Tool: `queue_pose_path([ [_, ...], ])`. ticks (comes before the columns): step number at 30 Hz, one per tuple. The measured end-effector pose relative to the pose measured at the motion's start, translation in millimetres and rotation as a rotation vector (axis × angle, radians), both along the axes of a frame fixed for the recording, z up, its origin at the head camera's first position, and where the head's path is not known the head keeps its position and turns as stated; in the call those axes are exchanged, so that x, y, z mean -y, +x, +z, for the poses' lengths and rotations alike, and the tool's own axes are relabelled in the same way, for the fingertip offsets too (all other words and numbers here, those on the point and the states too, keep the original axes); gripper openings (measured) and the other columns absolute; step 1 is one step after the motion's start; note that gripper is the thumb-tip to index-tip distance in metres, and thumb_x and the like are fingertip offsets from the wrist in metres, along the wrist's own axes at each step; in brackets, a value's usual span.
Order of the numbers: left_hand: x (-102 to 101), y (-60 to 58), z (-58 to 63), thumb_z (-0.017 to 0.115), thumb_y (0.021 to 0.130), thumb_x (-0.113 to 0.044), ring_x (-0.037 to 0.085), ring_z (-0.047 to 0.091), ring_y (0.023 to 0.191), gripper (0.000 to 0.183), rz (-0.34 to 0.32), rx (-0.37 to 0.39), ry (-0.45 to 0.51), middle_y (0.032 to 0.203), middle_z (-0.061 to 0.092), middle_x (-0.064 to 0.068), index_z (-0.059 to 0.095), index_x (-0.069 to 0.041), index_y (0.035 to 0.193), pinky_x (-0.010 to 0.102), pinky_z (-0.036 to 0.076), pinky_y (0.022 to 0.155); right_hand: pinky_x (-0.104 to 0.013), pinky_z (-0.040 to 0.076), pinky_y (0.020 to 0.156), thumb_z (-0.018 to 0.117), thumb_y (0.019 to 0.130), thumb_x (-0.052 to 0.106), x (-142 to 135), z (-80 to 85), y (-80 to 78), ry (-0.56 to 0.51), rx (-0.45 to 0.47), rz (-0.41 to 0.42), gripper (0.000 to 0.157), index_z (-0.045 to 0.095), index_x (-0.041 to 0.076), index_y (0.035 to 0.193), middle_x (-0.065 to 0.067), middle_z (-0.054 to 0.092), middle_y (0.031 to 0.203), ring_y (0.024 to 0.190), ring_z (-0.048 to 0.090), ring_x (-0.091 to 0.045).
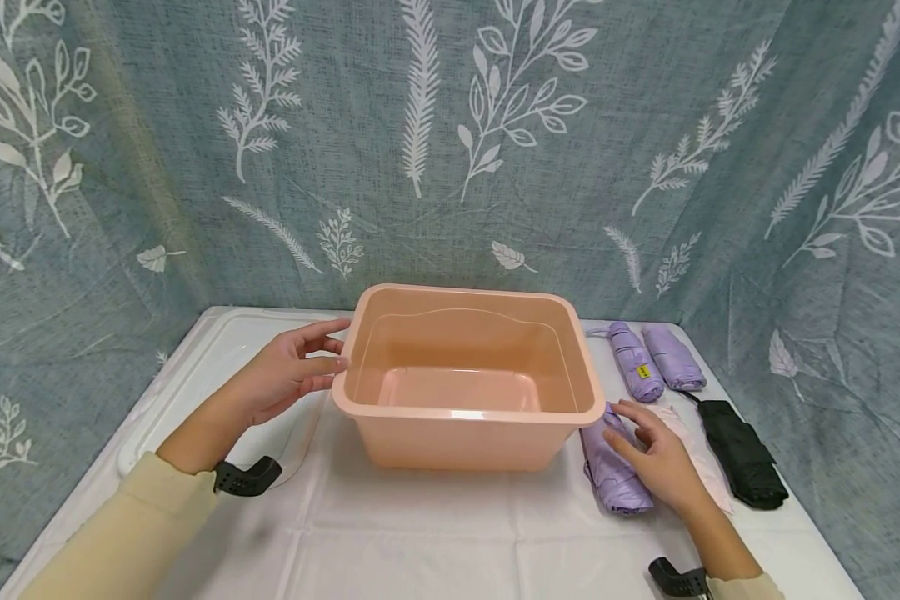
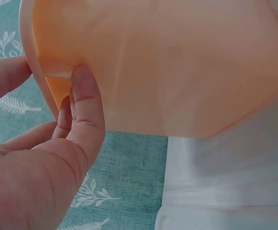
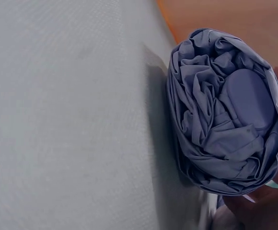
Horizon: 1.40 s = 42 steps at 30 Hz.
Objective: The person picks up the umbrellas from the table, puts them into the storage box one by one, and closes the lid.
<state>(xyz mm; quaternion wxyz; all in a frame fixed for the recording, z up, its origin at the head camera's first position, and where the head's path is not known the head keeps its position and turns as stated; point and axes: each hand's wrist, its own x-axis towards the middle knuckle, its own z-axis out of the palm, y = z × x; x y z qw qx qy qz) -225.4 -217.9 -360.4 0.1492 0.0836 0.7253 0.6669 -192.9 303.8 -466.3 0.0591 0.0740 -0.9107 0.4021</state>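
A peach plastic basin (image 1: 468,442) stands upright on the table. My left hand (image 1: 300,367) touches the left side of its rim; in the left wrist view the thumb (image 2: 86,91) lies against the basin's outer wall (image 2: 177,72). My right hand (image 1: 656,454) is spread over a folded lilac umbrella (image 1: 618,479) lying beside the basin's right side. Seen from the right wrist, the umbrella's bundled end (image 3: 225,115) shows an oval handle, with fingertips along its right side. Contact there is partly hidden. A pale pink folded umbrella (image 1: 708,467) is partly covered by the right hand.
Two more lilac umbrellas (image 1: 633,362) (image 1: 673,358) lie at the back right, and a black folded umbrella (image 1: 742,454) lies near the right edge. A translucent white lid (image 1: 228,350) lies on the left behind my forearm. Patterned curtain (image 1: 450,167) encloses the table.
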Motion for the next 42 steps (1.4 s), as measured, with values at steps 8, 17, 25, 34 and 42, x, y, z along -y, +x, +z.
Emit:
queue_pose_path([
  [8, 0.2, 0.2, 2.6, 0.069, 0.098, -0.007, 0.009, 0.069, 0.102, 0.079, -0.015, 0.013, 0.004, 0.125, 0.048, 0.010, 0.025, -0.008, 0.163, 0.027, 0.061, 0.091, -0.065, 0.041, 0.112, 0.070, 0.099, 0.029, -1.6, -2.6, 4.3, -0.003, -0.001, 0.007, 0.053, 0.057, 0.002, 0.143, -0.024, 0.050, 0.152, 0.141, 0.046, -0.045],
  [17, 1.5, 2.5, 4.5, 0.070, 0.097, -0.008, 0.010, 0.069, 0.102, 0.081, -0.026, 0.017, -0.011, 0.127, 0.048, 0.012, 0.023, -0.009, 0.164, 0.028, 0.061, 0.091, -0.059, 0.044, 0.112, 0.073, 0.097, 0.032, -1.2, -5.8, 7.2, 0.014, 0.018, 0.014, 0.055, 0.058, 0.004, 0.143, -0.021, 0.055, 0.148, 0.139, 0.050, -0.040],
  [25, 2.8, 3.1, 5.9, 0.071, 0.097, -0.010, 0.013, 0.069, 0.105, 0.086, -0.033, 0.047, -0.031, 0.129, 0.047, 0.015, 0.020, -0.012, 0.165, 0.033, 0.062, 0.093, -0.060, 0.048, 0.108, 0.073, 0.096, 0.032, 2.1, -1.2, 10.0, 0.023, 0.040, 0.023, 0.057, 0.058, 0.003, 0.143, -0.024, 0.053, 0.149, 0.138, 0.051, -0.045],
  [34, 2.6, 5.9, 10.1, 0.072, 0.096, -0.010, 0.014, 0.071, 0.103, 0.089, -0.040, 0.074, -0.034, 0.131, 0.047, 0.017, 0.016, -0.011, 0.165, 0.035, 0.062, 0.092, -0.064, 0.047, 0.109, 0.074, 0.094, 0.038, 3.4, 3.1, 10.4, 0.097, 0.092, 0.002, 0.062, 0.058, 0.004, 0.144, -0.027, 0.052, 0.149, 0.137, 0.051, -0.049],
  [42, 3.2, 5.3, 10.7, 0.071, 0.096, -0.009, 0.014, 0.071, 0.101, 0.086, -0.046, 0.071, -0.039, 0.129, 0.048, 0.015, 0.019, -0.009, 0.165, 0.035, 0.063, 0.090, -0.064, 0.048, 0.106, 0.073, 0.096, 0.038, 3.1, 7.1, 9.8, 0.151, 0.143, -0.007, 0.059, 0.059, 0.006, 0.143, -0.024, 0.058, 0.145, 0.130, 0.057, -0.048],
])
